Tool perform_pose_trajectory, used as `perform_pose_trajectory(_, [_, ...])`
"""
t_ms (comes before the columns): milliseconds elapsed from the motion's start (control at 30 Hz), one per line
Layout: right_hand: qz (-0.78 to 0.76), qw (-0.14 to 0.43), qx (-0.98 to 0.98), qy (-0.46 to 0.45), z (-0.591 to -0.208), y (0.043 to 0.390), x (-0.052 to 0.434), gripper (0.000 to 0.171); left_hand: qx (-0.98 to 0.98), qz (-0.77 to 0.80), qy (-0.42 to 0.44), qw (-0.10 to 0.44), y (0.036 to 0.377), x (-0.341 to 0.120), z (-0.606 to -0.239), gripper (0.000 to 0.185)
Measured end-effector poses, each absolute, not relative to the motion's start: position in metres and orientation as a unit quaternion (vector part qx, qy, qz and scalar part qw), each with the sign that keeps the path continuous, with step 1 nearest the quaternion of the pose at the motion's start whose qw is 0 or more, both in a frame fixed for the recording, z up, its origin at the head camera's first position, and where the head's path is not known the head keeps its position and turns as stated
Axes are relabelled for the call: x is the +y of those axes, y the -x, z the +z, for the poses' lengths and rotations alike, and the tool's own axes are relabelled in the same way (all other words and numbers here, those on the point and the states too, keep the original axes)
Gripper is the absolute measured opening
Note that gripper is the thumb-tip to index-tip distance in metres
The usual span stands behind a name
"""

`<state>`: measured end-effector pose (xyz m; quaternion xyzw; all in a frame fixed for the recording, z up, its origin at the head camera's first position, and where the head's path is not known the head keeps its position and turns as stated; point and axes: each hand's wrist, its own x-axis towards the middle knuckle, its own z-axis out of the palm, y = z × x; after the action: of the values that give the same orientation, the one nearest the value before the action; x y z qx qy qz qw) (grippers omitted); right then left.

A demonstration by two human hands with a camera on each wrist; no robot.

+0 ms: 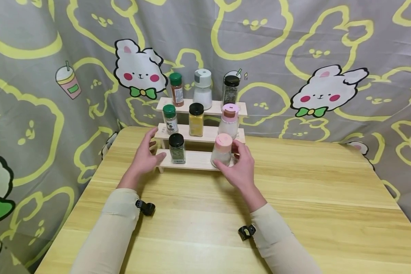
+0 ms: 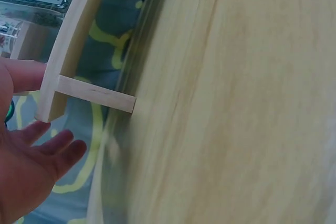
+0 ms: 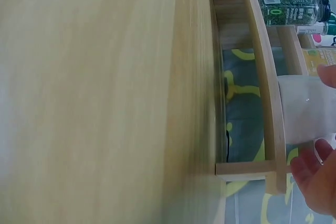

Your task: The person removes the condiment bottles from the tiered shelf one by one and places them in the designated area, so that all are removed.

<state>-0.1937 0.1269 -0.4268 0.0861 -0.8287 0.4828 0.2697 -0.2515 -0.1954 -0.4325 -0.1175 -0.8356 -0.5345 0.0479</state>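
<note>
A three-step wooden rack [image 1: 198,164] holds several seasoning containers. On its lowest step, my right hand [image 1: 239,165] curls around a glass shaker jar with a pink lid [image 1: 223,143], thumb in front and fingers at its right side. In the right wrist view, the whitish jar body [image 3: 305,109] sits on the step between thumb and fingers [image 3: 304,169]. My left hand [image 1: 146,156] is spread at the rack's left end, holding nothing, its thumb over the lowest step. Nearest it stands a black-capped bottle of green herbs [image 1: 177,150], upright on that step.
The middle step carries a green-capped bottle [image 1: 170,118], a yellow spice bottle [image 1: 196,121] and another pink-lidded jar [image 1: 228,123]. Up top are a red spice bottle [image 1: 177,91], a white-lidded jar [image 1: 203,91] and a black-capped bottle [image 1: 231,91]. A patterned curtain [image 1: 260,45] hangs behind the wooden table [image 1: 198,228].
</note>
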Motion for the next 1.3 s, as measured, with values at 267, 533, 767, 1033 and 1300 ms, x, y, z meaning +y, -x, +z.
perform_pose_trajectory(267, [0.517, 0.277, -0.807, -0.071, -0.428, 0.196, 0.121, 0.066, -0.816, -0.565, 0.121, 0.035, 0.252, -0.191, -0.435, 0.092])
perform_pose_trajectory(533, [0.532, 0.284, -0.795, -0.068, -0.425, 0.197, 0.117, 0.063, -0.782, -0.607, 0.135, 0.041, 0.256, -0.190, -0.440, 0.091])
perform_pose_trajectory(767, [0.540, 0.275, -0.793, -0.055, -0.424, 0.196, 0.119, 0.060, -0.772, -0.620, 0.134, 0.035, 0.256, -0.188, -0.443, 0.092])
perform_pose_trajectory(1033, [0.546, 0.277, -0.789, -0.046, -0.421, 0.189, 0.130, 0.061, -0.771, -0.622, 0.134, 0.035, 0.254, -0.187, -0.445, 0.091])
perform_pose_trajectory(1300, [0.535, 0.292, -0.792, -0.045, -0.415, 0.186, 0.149, 0.061, -0.765, -0.629, 0.133, 0.044, 0.254, -0.187, -0.446, 0.088])
